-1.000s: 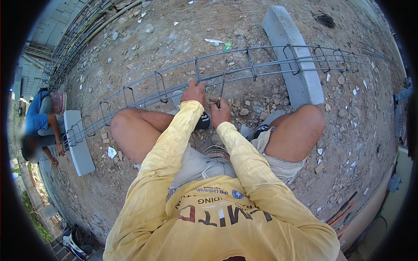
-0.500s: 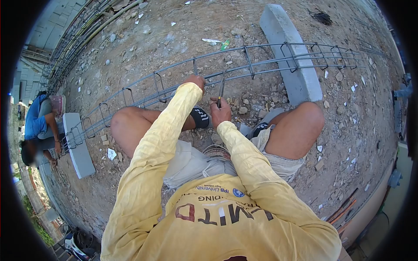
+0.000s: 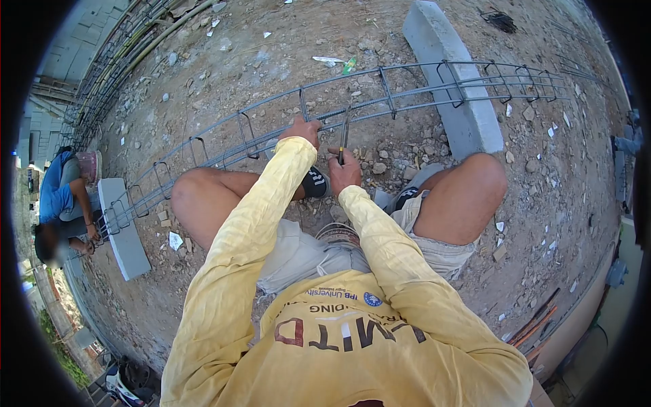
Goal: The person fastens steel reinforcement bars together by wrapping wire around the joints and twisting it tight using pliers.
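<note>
A long rebar cage (image 3: pixel 390 112) of thin steel bars and square stirrups curves across the view in front of my legs. My left hand (image 3: pixel 300 130) is on its lower bars beside a stirrup, fingers bent around the steel. My right hand (image 3: pixel 345 171), closed, grips a slim metal hand tool (image 3: pixel 345 129) with a black and yellow handle. The tool's shaft points away from me, its far end overlapping the cage bars just right of my left hand. Its exact kind is too small to make out.
One concrete block (image 3: pixel 456 81) supports the cage at right, another block (image 3: pixel 124 230) at left. A person in blue (image 3: pixel 60 197) bends over the cage's left end. Bundled bars (image 3: pixel 115 74) lie upper left; a dark wire coil (image 3: pixel 500 22) sits upper right. Rubble covers the ground.
My left hand has shifted slightly and its fingers sit differently on the bars. A finger of my right hand now reaches out leftward; the tool stays in its grip.
</note>
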Demonstrator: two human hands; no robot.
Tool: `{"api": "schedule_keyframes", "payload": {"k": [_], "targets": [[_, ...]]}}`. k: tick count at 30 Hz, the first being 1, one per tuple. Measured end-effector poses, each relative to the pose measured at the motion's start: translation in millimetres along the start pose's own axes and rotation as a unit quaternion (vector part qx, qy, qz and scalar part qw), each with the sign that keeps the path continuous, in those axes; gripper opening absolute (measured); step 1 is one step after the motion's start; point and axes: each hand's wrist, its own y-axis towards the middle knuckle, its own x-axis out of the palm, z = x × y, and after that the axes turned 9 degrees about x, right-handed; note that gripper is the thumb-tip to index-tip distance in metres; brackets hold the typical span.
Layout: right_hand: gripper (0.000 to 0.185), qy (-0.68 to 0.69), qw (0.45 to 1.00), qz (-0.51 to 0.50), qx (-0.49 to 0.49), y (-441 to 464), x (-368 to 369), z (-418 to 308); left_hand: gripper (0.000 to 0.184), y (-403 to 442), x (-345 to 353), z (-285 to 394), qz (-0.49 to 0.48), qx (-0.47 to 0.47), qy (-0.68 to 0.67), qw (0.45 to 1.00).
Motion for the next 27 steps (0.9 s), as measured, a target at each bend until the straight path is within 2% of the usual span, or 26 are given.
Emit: {"api": "schedule_keyframes", "payload": {"k": [7,10,16,19,21,23,25,27], "targets": [[0.026,-0.009,1.0,0.01,0.001,0,-3,-3,0.032,30,10,-2,-0.057,-0.031,0.034,0.997],[0.026,-0.006,0.993,0.049,-0.104,-4,-6,-12,0.042,45,15,-12,-0.094,-0.008,0.042,0.995],[0.028,-0.071,0.994,0.054,-0.07,14,2,4,0.05,58,11,-23,-0.158,0.041,0.031,0.986],[0.028,-0.053,0.996,0.063,-0.042,18,8,0,0.054,84,22,-38,-0.245,0.043,0.018,0.968],[0.028,-0.045,0.993,0.064,-0.084,25,14,0,0.054,97,30,-48,-0.291,-0.014,-0.008,0.957],[0.028,-0.041,0.993,0.059,-0.089,28,18,-2,0.054,109,44,-63,-0.287,0.0,0.019,0.958],[0.028,-0.038,0.997,0.047,-0.056,27,19,-9,0.053,111,51,-72,-0.234,0.086,0.1,0.963],[0.028,0.013,0.996,0.06,-0.063,31,31,-3,0.049,104,46,-69,-0.222,0.051,0.059,0.972]]}}
